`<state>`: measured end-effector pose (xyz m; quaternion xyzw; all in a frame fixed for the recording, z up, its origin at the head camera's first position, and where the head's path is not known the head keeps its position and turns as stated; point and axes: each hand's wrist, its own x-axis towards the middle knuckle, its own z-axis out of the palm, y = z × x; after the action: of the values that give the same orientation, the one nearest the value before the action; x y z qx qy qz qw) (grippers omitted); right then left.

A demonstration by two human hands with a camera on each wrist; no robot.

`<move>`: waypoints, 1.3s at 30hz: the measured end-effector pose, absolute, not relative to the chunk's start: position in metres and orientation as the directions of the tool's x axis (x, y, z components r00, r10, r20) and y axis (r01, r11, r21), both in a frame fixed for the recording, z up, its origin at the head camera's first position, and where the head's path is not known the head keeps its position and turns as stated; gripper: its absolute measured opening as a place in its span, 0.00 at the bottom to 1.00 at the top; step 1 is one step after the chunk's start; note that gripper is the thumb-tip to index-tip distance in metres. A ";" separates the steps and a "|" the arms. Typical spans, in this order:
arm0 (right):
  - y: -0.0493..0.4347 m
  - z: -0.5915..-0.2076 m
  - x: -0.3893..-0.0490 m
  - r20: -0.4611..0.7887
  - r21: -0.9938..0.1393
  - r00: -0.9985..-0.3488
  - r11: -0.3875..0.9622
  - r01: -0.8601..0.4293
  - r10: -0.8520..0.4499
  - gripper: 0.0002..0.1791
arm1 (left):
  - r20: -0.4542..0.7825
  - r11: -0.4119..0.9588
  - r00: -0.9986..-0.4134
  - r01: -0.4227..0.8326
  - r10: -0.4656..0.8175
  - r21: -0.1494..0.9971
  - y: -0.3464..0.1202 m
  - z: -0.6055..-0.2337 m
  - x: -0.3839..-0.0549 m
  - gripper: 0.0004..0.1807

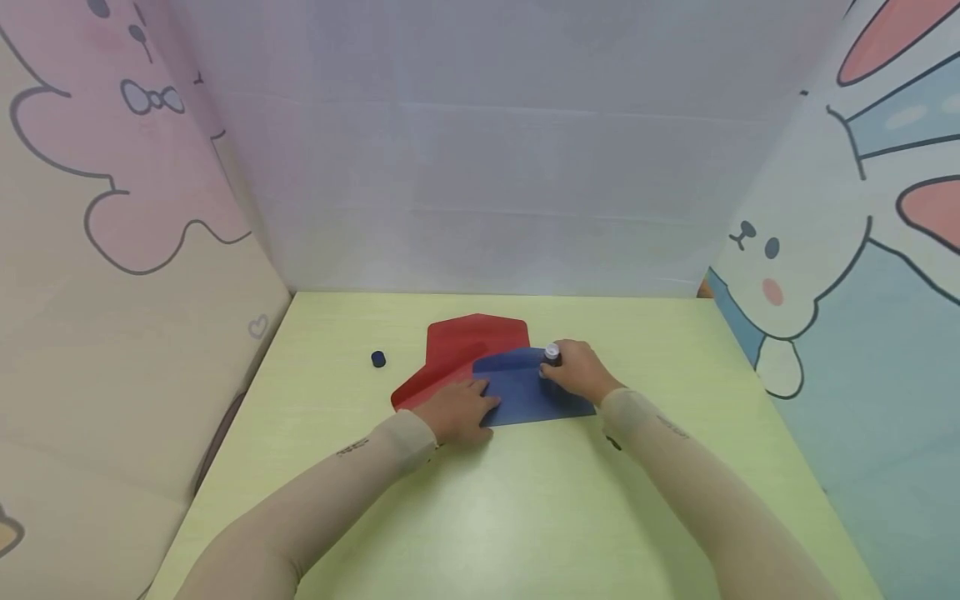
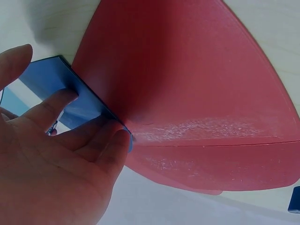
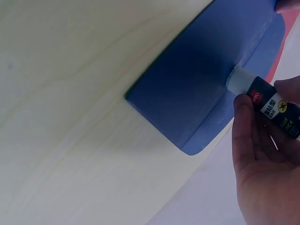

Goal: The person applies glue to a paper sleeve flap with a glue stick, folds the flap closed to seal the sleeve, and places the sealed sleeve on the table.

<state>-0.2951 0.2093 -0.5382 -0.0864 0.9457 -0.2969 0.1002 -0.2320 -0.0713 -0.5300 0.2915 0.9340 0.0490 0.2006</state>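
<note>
On the pale yellow table [image 1: 465, 517], a blue paper [image 1: 525, 400] overlaps a red paper [image 1: 453, 362]. The left hand [image 1: 459, 412], fingers apart, rests on the blue paper's left end. The right hand [image 1: 581, 371] is clamped round a glue stick [image 3: 269, 104] (dark label, white end), which meets the blue paper's crease. A dark cap [image 1: 378, 359] lies left of the red paper.

I'm standing by a small screened-off craft booth: creased pale sheeting [image 1: 487, 167] behind the tabletop [image 1: 480, 517], a cartoon rabbit [image 1: 802, 275] printed right, a pink cartoon figure [image 1: 142, 225] left. A glue stick [image 3: 269, 103] marks the craftwork; home or studio, I can't tell.
</note>
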 end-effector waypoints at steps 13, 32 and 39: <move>0.189 -0.522 -0.302 -0.068 -0.649 -0.969 0.748 -0.139 -0.239 0.11 | -0.338 0.823 -0.752 0.537 0.566 0.185 -0.070 -0.532 -0.236 0.42; 0.177 -0.538 -0.295 -0.089 -0.547 -0.944 0.807 -0.221 -0.318 0.10 | -0.352 0.823 -0.746 0.543 0.565 0.169 -0.067 -0.538 -0.236 0.44; 0.190 -0.539 -0.294 -0.078 -0.551 -0.954 0.810 -0.201 -0.290 0.13 | -0.345 0.821 -0.747 0.546 0.568 0.170 -0.068 -0.538 -0.235 0.44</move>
<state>-0.2944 0.1902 -0.5390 -0.1293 0.9480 -0.2797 0.0794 -0.2352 -0.0682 -0.5376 0.2981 0.9341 0.0290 0.1942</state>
